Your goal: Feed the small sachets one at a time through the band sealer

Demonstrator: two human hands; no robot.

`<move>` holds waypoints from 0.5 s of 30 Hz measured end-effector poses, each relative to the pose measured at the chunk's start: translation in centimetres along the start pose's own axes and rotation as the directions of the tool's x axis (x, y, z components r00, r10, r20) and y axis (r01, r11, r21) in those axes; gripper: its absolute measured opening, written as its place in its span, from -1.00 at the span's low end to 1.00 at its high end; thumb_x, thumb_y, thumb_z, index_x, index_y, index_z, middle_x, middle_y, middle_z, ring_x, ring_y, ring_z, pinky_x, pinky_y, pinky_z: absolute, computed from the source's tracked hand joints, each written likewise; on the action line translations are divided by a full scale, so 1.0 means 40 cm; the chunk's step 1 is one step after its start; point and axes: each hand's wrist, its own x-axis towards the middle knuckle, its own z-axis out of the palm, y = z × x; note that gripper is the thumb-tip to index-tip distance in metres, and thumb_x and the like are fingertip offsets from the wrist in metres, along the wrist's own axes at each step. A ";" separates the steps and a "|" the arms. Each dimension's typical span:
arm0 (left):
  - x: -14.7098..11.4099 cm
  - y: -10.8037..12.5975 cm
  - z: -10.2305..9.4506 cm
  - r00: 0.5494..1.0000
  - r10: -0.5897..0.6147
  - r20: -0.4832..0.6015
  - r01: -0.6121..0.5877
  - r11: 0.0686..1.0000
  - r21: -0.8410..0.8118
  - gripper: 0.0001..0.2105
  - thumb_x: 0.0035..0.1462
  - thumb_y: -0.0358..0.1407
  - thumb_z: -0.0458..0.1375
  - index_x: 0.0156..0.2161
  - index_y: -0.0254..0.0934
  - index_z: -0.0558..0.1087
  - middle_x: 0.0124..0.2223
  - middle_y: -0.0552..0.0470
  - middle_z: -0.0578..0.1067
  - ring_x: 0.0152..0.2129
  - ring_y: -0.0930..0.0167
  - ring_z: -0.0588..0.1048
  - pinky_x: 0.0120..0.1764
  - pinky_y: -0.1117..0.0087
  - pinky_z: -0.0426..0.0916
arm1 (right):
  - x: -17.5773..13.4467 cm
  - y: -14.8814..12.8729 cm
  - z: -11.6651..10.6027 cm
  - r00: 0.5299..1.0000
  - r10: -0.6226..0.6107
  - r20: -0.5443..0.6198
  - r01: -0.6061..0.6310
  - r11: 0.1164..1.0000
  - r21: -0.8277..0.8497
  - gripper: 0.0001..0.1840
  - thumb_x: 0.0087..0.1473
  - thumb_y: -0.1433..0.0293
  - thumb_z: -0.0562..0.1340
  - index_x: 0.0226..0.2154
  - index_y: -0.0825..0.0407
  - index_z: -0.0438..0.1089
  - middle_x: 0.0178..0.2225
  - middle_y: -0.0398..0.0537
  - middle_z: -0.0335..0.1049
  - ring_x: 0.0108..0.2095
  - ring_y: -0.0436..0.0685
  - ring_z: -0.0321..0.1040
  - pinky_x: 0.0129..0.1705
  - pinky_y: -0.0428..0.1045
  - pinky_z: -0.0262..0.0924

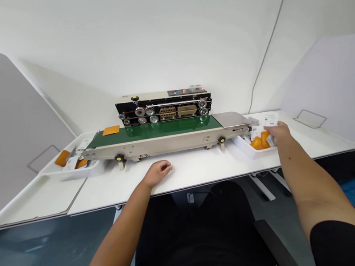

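The right hand point(280, 131) pinches a white packet point(271, 119) at the right rim of the right tray point(261, 153), set back from the tabletop's point(196, 168) front edge. Near that edge, the left hand point(157, 172) is loosely curled, thumb and fingers apart, with open white surface between it and the tray. Behind, a conveyor machine's green belt point(163, 129) carries an orange packet point(111, 130) toward the left tray point(94, 169) end.

Left arm point(123, 229), bare: one, reaching forward and inward from the lower left, elbow bent. Left hand point(157, 173), bare: one, ahead of the torso, fingers loosely curled, tips towards the person's right. Right arm point(308, 175), bare below a short black cloth sleeve point(341, 242): one, stretched forward and out to the right. Right hand point(280, 131), bare: one, fingers bent inward, exact grip partly hidden.
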 end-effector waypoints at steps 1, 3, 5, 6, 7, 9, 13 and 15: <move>-0.001 -0.001 0.000 1.000 0.001 0.002 -0.001 1.000 0.002 -0.70 0.21 -0.06 0.16 -0.31 -0.28 0.51 -0.39 0.05 0.49 -0.45 0.42 0.38 -0.36 0.44 0.26 | -0.004 -0.005 0.000 1.000 0.009 -0.028 -0.008 0.998 0.066 -0.44 0.05 0.44 0.31 0.13 0.05 0.29 0.07 0.25 0.45 -0.10 0.20 0.55 -0.24 -0.06 0.47; -0.002 -0.001 -0.001 1.000 0.005 0.004 -0.005 1.000 0.004 -0.70 0.21 -0.05 0.15 -0.31 -0.28 0.51 -0.37 0.04 0.50 -0.44 0.41 0.39 -0.35 0.43 0.26 | -0.010 -0.023 -0.002 0.994 0.035 -0.100 -0.011 0.972 0.236 -0.45 0.12 0.48 0.23 0.18 0.06 0.24 0.14 0.30 0.39 -0.05 0.18 0.52 -0.20 -0.06 0.45; -0.003 -0.002 -0.002 1.000 0.006 0.007 -0.006 1.000 0.002 -0.69 0.22 -0.05 0.15 -0.31 -0.28 0.51 -0.36 0.03 0.51 -0.43 0.40 0.40 -0.35 0.43 0.27 | -0.011 -0.048 -0.009 0.985 0.053 -0.162 0.020 0.909 0.416 -0.42 0.14 0.54 0.16 0.22 0.08 0.16 0.18 0.35 0.32 0.02 0.18 0.49 -0.15 -0.03 0.43; -0.002 -0.002 -0.001 1.000 0.005 0.008 -0.005 1.000 0.000 -0.69 0.22 -0.05 0.15 -0.31 -0.28 0.51 -0.36 0.03 0.51 -0.43 0.40 0.40 -0.35 0.43 0.27 | -0.011 -0.061 -0.013 0.982 0.053 -0.183 0.043 0.873 0.486 -0.40 0.15 0.56 0.12 0.25 0.09 0.12 0.21 0.37 0.28 0.05 0.18 0.46 -0.13 -0.02 0.42; -0.002 -0.003 0.000 1.000 0.005 0.008 -0.005 1.000 -0.002 -0.69 0.21 -0.05 0.15 -0.31 -0.28 0.51 -0.36 0.03 0.51 -0.43 0.40 0.40 -0.35 0.43 0.28 | -0.011 -0.075 -0.017 0.980 0.043 -0.195 0.068 0.847 0.527 -0.39 0.17 0.58 0.09 0.27 0.09 0.07 0.23 0.39 0.23 0.07 0.16 0.44 -0.12 0.00 0.41; 0.000 -0.007 0.002 1.000 0.005 0.004 -0.005 1.000 -0.004 -0.69 0.21 -0.05 0.15 -0.31 -0.28 0.51 -0.37 0.03 0.51 -0.44 0.40 0.40 -0.36 0.43 0.28 | -0.013 -0.101 -0.023 0.976 0.009 -0.216 0.116 0.820 0.560 -0.38 0.20 0.58 0.03 0.29 0.09 -0.02 0.28 0.43 0.14 0.09 0.15 0.42 -0.10 0.03 0.40; 0.001 -0.018 0.007 1.000 0.020 -0.006 -0.020 1.000 -0.005 -0.68 0.20 -0.03 0.14 -0.31 -0.28 0.51 -0.39 0.04 0.50 -0.45 0.41 0.40 -0.36 0.43 0.28 | -0.046 -0.148 -0.017 0.960 -0.064 -0.274 0.207 0.819 0.535 -0.40 0.25 0.52 -0.08 0.32 0.10 -0.15 0.33 0.48 0.01 0.14 0.15 0.36 -0.09 0.05 0.40; 0.000 -0.020 0.008 1.000 0.024 -0.002 -0.024 1.000 -0.003 -0.68 0.21 -0.03 0.14 -0.30 -0.28 0.51 -0.39 0.04 0.50 -0.45 0.40 0.40 -0.36 0.43 0.28 | -0.089 -0.177 -0.001 0.949 -0.111 -0.296 0.257 0.815 0.520 -0.42 0.29 0.46 -0.07 0.32 0.06 -0.15 0.31 0.41 0.05 0.13 0.15 0.38 -0.09 0.05 0.42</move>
